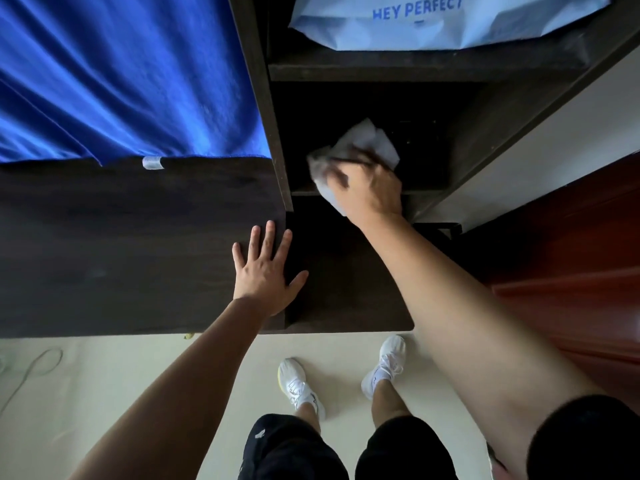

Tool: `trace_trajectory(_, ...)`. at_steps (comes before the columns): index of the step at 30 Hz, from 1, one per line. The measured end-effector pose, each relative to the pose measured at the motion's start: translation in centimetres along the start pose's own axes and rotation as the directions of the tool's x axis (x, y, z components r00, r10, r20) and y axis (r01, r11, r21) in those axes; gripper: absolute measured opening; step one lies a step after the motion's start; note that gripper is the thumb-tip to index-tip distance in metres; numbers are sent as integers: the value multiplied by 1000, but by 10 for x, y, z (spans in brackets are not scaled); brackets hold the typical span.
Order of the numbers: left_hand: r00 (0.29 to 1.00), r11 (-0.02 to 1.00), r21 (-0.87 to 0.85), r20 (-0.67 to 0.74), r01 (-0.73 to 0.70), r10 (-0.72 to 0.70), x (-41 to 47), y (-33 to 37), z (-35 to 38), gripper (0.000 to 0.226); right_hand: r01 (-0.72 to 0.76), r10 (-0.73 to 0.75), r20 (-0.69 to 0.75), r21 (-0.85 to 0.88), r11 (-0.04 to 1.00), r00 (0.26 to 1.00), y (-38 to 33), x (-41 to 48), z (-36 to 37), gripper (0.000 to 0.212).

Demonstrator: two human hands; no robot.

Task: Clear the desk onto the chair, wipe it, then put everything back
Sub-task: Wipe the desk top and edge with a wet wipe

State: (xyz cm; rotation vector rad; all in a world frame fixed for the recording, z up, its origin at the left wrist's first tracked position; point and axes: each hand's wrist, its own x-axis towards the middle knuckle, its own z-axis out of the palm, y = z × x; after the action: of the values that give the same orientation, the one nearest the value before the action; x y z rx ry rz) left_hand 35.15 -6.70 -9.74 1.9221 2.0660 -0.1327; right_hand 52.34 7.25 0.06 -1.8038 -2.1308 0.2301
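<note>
Wiping step: right hand clutches white cloth in shelf bay off right edge of desk (left hand flat, fingers spread, bracing there); next probably needs firm strokes along bay floor.

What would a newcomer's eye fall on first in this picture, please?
The bright blue fabric fills the upper left, beyond the dark desk. At centre right, the right hand holds a white cloth against a dark shelf, while the left hand lies flat on the desk's right end. On the upper shelf sits a pale blue bag printed HEY PERFECT.
</note>
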Motion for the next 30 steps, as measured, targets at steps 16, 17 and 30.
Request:
trace_trajectory(16,1000,1000,3,-21,5,-5,5,-1,-1,89,44,-41,126,-19,999,991,-15,43,18,37)
trace_trajectory(17,1000,1000,5,-23,-1,1,4,-2,-1,89,24,-19,105,-45,999,994,-1,45,13,37)
trace_trajectory(30,1000,999,-26,-14,23,-23,4,4,-3,88,-160,180,78,-216,963,981,65,21,-9,49)
